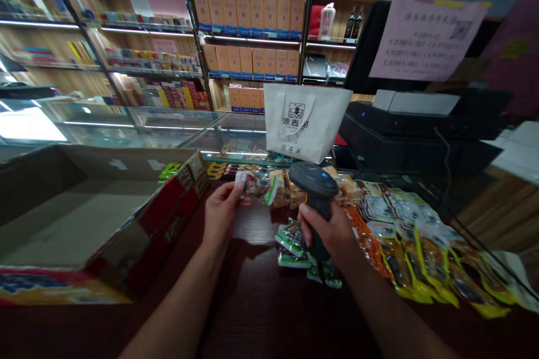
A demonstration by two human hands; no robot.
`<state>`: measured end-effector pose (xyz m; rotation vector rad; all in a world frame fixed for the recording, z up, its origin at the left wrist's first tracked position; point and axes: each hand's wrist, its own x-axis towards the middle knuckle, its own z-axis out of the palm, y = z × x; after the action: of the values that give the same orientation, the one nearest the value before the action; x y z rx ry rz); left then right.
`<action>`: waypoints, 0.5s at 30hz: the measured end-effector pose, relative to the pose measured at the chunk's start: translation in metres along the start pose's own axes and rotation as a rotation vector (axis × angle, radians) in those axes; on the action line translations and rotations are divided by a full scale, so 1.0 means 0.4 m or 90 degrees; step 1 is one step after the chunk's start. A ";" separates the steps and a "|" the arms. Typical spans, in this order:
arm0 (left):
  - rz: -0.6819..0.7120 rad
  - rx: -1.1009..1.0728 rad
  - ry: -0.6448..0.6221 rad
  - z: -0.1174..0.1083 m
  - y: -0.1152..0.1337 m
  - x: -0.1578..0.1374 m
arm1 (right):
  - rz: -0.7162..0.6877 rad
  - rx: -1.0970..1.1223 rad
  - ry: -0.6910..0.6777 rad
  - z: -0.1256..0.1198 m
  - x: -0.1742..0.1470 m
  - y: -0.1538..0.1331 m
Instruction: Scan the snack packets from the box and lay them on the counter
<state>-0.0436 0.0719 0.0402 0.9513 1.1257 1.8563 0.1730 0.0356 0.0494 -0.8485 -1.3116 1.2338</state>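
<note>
My right hand (328, 230) is wrapped round the handle of a black barcode scanner (314, 179), whose head shows a small blue light. A small clear snack packet (256, 184) with a white end is pinched in my left hand (221, 207), left of the scanner. Behind and beside the scanner lie bread-coloured snack packs (278, 188), one with a green stripe. Under my right hand rest several small packets (290, 247) with green and white edges. Orange packets (366, 235) lie just right of that hand.
An open cardboard box (138, 235) stands at the left. A white paper bag (305, 123) stands behind the snacks. Yellow-edged food packs (429, 263) and silver packs (391, 202) cover the right side. A cable (467, 230) runs there from a black machine (421, 134).
</note>
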 end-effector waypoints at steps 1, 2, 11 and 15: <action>0.025 -0.002 0.031 -0.008 -0.006 0.007 | -0.005 -0.001 0.002 0.012 0.003 0.006; 0.041 -0.006 0.048 -0.014 -0.012 0.010 | -0.005 -0.006 -0.002 0.021 0.003 0.015; 0.029 -0.024 0.004 0.009 -0.040 -0.018 | 0.016 -0.060 -0.037 0.035 -0.035 0.103; 0.023 -0.024 -0.004 0.011 -0.042 -0.022 | 0.006 -0.070 -0.045 0.036 -0.042 0.092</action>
<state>-0.0321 0.0714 0.0243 0.9604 1.0726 1.8962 0.1553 0.0243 0.0121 -0.8961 -1.4446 1.2184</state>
